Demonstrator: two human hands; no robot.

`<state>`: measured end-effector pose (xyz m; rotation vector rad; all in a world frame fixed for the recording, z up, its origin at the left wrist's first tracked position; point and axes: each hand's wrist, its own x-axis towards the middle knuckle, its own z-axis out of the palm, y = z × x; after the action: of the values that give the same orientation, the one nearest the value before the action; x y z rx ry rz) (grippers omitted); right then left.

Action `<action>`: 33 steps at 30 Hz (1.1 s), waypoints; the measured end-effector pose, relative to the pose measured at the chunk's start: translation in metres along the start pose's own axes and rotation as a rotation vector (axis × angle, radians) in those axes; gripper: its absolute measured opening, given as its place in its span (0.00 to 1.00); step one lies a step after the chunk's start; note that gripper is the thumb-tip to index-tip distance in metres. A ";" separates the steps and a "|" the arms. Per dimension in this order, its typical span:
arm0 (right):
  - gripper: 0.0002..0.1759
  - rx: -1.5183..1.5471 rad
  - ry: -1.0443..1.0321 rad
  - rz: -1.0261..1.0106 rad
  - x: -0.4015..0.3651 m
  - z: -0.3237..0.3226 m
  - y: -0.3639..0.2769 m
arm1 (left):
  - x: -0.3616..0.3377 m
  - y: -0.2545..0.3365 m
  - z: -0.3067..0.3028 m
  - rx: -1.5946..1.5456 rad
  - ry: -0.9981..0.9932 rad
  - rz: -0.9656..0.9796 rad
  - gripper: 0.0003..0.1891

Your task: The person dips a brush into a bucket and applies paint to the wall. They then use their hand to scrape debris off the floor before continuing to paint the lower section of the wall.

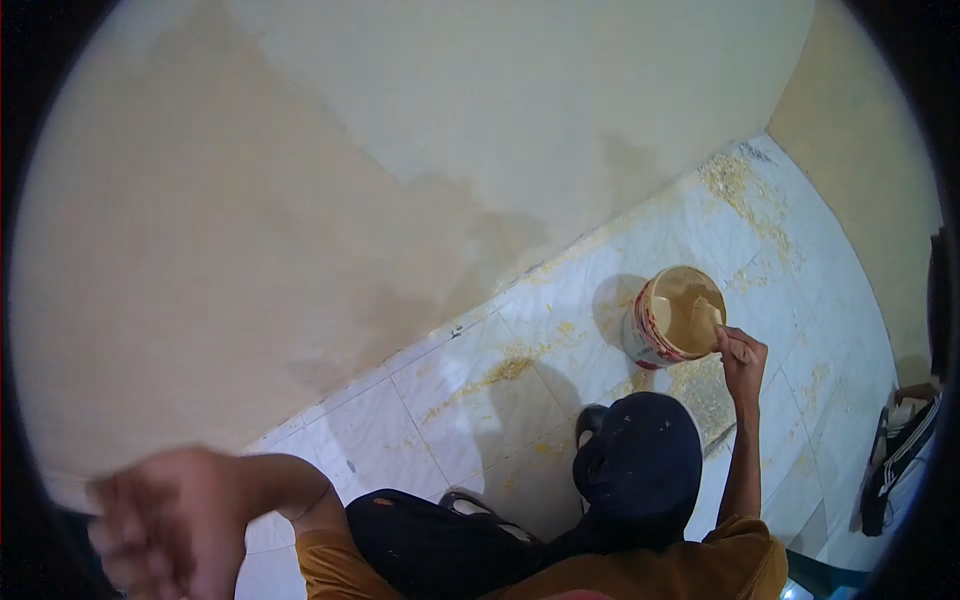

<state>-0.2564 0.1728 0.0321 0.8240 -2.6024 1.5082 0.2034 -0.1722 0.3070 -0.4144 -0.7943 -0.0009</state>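
My right hand (742, 352) is closed around the handle of a paintbrush (706, 315) coated in tan paint. The brush leans over the near right rim of a paint bucket (641, 335), whose inside is smeared with tan paint. The bucket stands upright on the tiled floor, with red markings on its pale outside. Off to the lower left, my left hand (170, 525) is raised close to the camera, apart from the bucket. Motion blurs its fingers, so their hold cannot be made out.
A wall (450, 110) rises ahead, part pale and part tan. Yellowish flakes (735, 185) litter the white tile floor (440, 400), along with a grey flat patch (708, 398) by the bucket. Dark cloth with white stripes (900, 460) lies at the right edge. My knees are bent below.
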 end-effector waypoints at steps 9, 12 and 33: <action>0.10 0.010 -0.006 -0.009 -0.006 0.009 0.005 | -0.065 0.023 -0.006 0.139 -0.772 0.050 0.24; 0.11 -0.007 0.087 -0.122 -0.012 0.014 0.000 | -0.087 0.014 0.004 -0.007 -0.692 0.093 0.29; 0.14 -0.045 0.238 -0.185 -0.044 0.013 -0.014 | -0.121 0.003 0.024 -0.164 -1.090 0.088 0.11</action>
<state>-0.2094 0.1755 0.0245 0.8014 -2.3129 1.3974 0.1023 -0.1789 0.2371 -0.6071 -1.8559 0.2627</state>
